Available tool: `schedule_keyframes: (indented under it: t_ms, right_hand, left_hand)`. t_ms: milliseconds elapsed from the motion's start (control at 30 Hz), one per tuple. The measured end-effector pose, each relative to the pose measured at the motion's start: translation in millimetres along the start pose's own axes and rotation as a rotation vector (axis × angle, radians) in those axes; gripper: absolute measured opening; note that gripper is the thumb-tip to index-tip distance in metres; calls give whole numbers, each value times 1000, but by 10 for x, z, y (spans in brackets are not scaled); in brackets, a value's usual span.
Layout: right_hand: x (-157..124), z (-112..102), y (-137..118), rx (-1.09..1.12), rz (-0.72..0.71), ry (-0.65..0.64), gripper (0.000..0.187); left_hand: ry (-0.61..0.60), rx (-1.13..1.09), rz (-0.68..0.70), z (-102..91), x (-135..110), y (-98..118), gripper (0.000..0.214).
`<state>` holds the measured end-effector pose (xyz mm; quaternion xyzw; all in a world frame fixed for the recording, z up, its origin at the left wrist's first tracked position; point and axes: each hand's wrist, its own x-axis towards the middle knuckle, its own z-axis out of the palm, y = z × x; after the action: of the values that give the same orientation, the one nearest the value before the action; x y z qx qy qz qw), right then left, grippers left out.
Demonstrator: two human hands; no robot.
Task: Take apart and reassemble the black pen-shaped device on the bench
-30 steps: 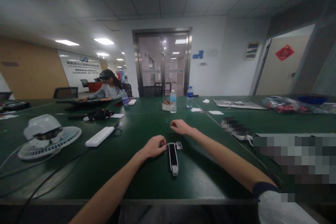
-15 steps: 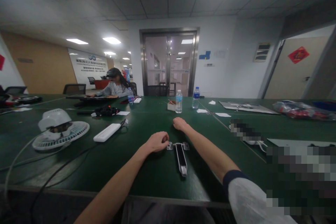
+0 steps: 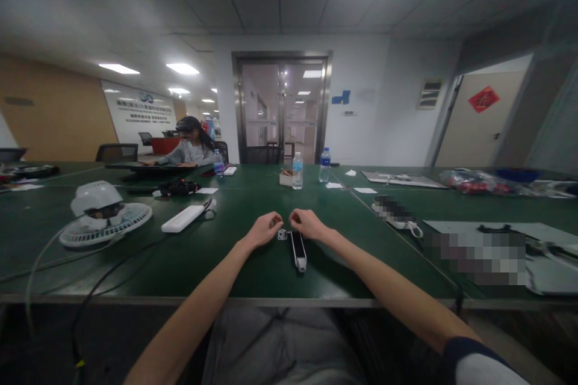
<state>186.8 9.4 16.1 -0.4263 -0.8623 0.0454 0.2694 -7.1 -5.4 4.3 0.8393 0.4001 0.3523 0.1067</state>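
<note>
Lying at the lower centre of the frame, on a dark green tabletop (image 3: 257, 280): one long, narrow white device with a black upper face (image 3: 297, 248). Long axis ran nearly up and down the frame, its lower end leaning slightly right. Fitting: one small silver metal plate with holes (image 3: 282, 235), set out leftward from the device's upper end; whether joined to it, unclear. Right hand (image 3: 309, 225): nearer to the device, just above and right of its upper end, fingers curled downward; contact or grip could not be told. Left hand (image 3: 264, 230): just left of the plate, fingers bent toward the thumb, a narrow opening at most; anything small in it could not be made out. From the left hand, the device lay rightward and lower; from the right, downward and slightly left.
</note>
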Motion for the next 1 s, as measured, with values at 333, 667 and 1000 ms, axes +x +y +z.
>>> schedule_keyframes:
  t_ms: [333, 667, 1000]
  right_hand:
    - [-37, -86, -50, 44, -228, -32, 16]
    - [-67, -165, -84, -26, -215, 20, 16]
    - [-223, -433, 295, 82, -55, -241, 16]
  left_hand:
    - [-2, -179, -98, 55, 11, -11, 19]
    - [-48, -364, -138, 41, 33, 12, 26]
    - [-136, -108, -127, 18, -24, -53, 27]
